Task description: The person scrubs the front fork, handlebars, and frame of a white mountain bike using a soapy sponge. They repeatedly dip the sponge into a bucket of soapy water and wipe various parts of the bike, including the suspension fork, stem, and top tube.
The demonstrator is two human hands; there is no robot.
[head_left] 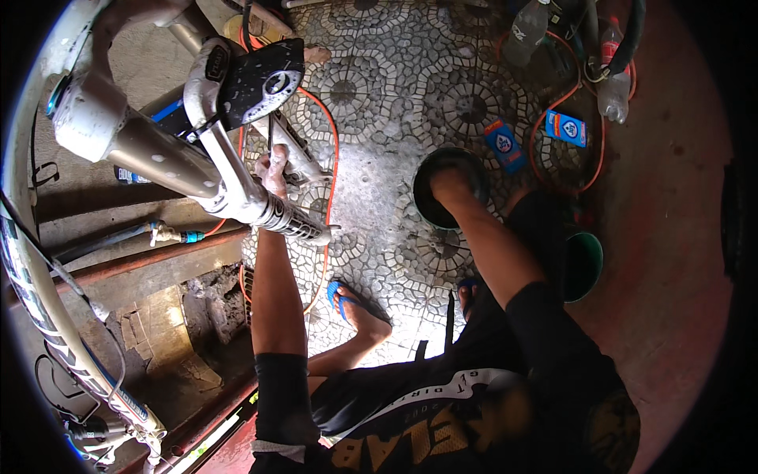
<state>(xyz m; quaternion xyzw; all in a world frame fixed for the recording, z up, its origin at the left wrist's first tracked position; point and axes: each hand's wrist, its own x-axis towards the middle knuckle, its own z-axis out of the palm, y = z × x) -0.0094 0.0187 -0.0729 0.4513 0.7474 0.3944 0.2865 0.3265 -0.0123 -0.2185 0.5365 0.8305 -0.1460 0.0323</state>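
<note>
A white bicycle fork (257,207) with a black mudguard (260,79) and wet, soapy specks reaches in from the upper left. My left hand (274,172) is at the fork's lower legs, its fingers closed around part of it, and the near leg crosses in front of the wrist. Down inside a dark round bucket (422,207) is my right hand (451,186). Its fingers are lost in the bucket's shadow, so what they touch cannot be seen. The fork's legs end without a wheel between them.
Two blue packets (504,147) lie right of the bucket. A green bucket (583,267) stands beside my leg. Plastic bottles (613,99) and an orange hose (335,150) are on the patterned floor. The bicycle frame (55,328) runs down the left, beside a ledge.
</note>
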